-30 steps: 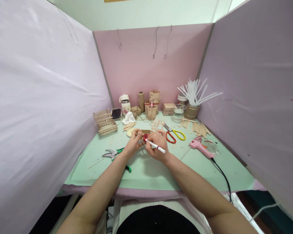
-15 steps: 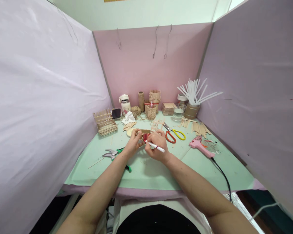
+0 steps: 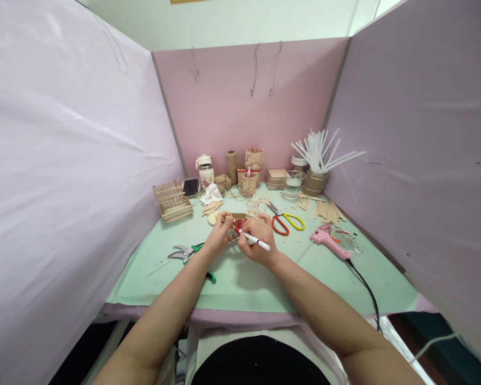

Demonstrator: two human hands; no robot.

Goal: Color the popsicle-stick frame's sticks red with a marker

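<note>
Between my hands, above the middle of the table, is a small red-coloured piece [image 3: 239,224], mostly hidden by fingers; its kind cannot be made out. My left hand [image 3: 222,232] is closed on its left side, thumb and fingertips at the edge. A white marker pen [image 3: 258,243] with a dark red band sits in my right hand [image 3: 258,238], its tip against the red piece. Just beyond lies a brown strip [image 3: 239,215], partly covered by the hands. Green-handled pruning shears [image 3: 180,253] rest beneath my left forearm.
Scissors [image 3: 282,220] with red and yellow handles lie right of my hands. Farther right is a pink glue gun [image 3: 331,241] with a black cord. Wooden sticks [image 3: 324,208], a water cup [image 3: 293,185], glue sticks [image 3: 318,152] and a stick-built rack [image 3: 173,202] stand toward the back.
Both hands stay in nearly the same place, with only a slight shift of the fingers and pen at the red piece. Everything else on the table is unchanged.
</note>
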